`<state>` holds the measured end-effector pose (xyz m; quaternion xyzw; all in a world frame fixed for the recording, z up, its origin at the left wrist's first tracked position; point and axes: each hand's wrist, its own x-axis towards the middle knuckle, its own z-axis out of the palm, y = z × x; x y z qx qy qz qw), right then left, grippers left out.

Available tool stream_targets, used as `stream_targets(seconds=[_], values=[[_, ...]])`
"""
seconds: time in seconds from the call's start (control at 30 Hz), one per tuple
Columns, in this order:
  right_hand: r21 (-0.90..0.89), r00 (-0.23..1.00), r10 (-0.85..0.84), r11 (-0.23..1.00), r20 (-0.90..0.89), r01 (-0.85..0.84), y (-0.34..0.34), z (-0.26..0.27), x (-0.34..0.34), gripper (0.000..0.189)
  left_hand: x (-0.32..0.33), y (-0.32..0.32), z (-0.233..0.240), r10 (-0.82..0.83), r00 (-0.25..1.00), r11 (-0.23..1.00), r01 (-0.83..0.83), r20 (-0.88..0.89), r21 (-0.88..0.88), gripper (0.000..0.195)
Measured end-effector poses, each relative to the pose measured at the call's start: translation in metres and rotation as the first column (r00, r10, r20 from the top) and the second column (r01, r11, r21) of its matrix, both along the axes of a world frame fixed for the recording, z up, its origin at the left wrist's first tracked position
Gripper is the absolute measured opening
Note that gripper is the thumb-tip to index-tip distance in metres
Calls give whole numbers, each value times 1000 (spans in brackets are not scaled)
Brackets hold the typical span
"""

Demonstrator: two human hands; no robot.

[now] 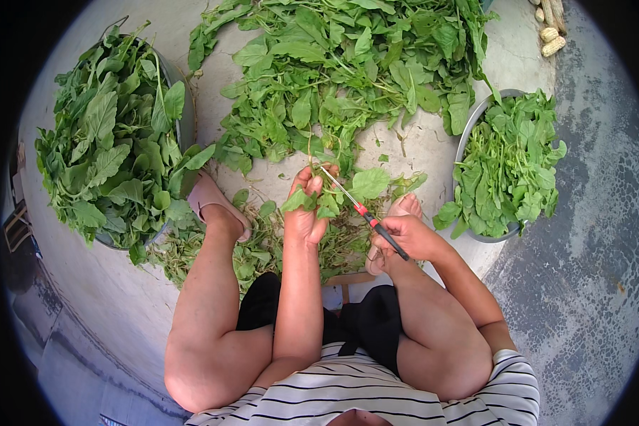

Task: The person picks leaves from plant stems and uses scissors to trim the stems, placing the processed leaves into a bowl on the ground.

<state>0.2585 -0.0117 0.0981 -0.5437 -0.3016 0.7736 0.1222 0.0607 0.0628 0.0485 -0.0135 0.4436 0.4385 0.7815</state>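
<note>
My left hand (309, 205) grips a leafy green plant (370, 183) by its stem, its leaves hanging to both sides of my fingers. In my right hand (407, 234) is a pair of scissors (363, 211) with black and red handles. The metal blades reach up to the left and their tips are at the stem beside my left fingertips. Whether the blades touch the stem, I cannot tell. Beyond my hands spreads a large pile of leafy greens (351, 69) on the concrete floor.
At left stands a tub (171, 69) heaped with large-leaved greens (104, 138). A grey basin (463, 138) at right holds more greens (511, 170). Trimmed leaves and stems (250, 261) litter the floor between my feet. Several corn cobs (551, 37) lie at the upper right.
</note>
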Motion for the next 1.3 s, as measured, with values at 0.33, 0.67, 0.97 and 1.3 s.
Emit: stream_targets(seconds=[0.33,0.67,0.97,1.3], values=[[228,976,-112,971,186,68,0,6,7,36,0,-3,-1,62,998,996,-64,-28,-67,35],[176,899,161,952,408,-250,10,12,5,50,0,-7,-8,27,1000,998,-28,-8,-52,35],[156,950,73,980,302,-125,8,10,3,44,5,-9,-3,-24,999,996,22,-32,-81,34],[238,900,8,963,436,-124,1,8,4,42,3,-3,2,-52,995,990,39,-90,-136,30]])
